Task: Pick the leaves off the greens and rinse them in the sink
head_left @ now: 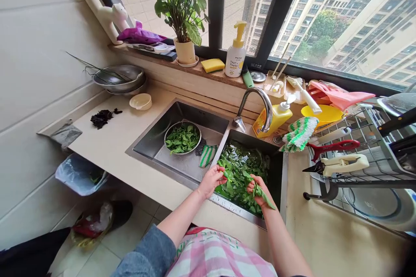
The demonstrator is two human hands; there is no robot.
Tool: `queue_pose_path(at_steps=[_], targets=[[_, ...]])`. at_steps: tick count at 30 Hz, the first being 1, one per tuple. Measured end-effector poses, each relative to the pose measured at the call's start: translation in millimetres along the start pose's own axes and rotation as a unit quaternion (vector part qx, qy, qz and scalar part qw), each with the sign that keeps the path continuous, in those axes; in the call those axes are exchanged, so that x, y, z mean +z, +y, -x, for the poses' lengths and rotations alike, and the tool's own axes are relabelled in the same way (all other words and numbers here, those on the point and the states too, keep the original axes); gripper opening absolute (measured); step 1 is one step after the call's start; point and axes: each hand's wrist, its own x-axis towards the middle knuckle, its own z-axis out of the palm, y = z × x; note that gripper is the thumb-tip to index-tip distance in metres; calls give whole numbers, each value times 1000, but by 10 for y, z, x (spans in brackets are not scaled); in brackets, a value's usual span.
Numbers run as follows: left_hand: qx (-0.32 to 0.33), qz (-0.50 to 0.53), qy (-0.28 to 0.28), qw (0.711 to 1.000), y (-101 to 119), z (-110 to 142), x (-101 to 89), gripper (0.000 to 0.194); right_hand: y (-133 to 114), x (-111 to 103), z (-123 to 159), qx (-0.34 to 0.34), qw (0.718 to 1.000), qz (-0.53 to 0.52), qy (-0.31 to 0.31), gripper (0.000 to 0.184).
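Above the right sink basin point(283, 181), my left hand point(212, 180) pinches a bit of leafy greens between thumb and fingers. My right hand point(260, 191) is closed around a few leafy stems, and a leaf point(267, 199) hangs over its wrist side. Below both hands, a mass of leafy greens point(242, 164) floats in water in that basin. In the left basin point(156, 136) stands a round metal bowl point(166, 142) of picked green leaves point(183, 137). A green-and-white striped cloth point(207, 156) lies beside the bowl.
A chrome faucet point(260, 93) arches behind the right basin, next to a yellow bottle point(276, 117). At right stands a dish rack point(351, 181) with scissors point(341, 164). Metal bowls point(120, 78), a small cream bowl point(141, 102) and dark scraps point(103, 117) sit at left; a lined bin point(78, 175) hangs below.
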Motion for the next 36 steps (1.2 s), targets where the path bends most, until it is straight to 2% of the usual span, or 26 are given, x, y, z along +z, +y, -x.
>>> queue_pose_path(at_steps=[2,4,10,13,16,22,25,29,33,36], targets=[[-5,-10,-12,1000,53,25,-31,21,7,77,13,10,999,-11,52,25],[-11,-26,-23,999,110,45,-72,19,-1,202,40,10,997,-26,71,23],[-6,-79,-19,997,280,68,-310,17,-150,596,107,-52,992,-104,-39,19],[-2,-105,-28,994,343,69,-464,16,-228,772,134,-89,986,-118,-73,22],[-3,-147,-34,989,376,77,-541,15,-241,966,161,-128,978,-140,-87,25],[36,-182,-85,979,419,101,-417,13,-64,1256,198,-149,976,-136,-84,27],[59,-186,-73,978,471,66,-361,12,55,1261,194,-133,974,-153,-106,22],[53,-227,-60,971,546,-13,-331,17,160,1202,158,-116,967,-139,-178,25],[23,-292,-146,945,580,-29,-265,21,173,1227,112,-83,958,-126,-243,28],[26,-301,-209,930,580,-18,-232,28,144,1291,92,-42,967,-104,-229,29]])
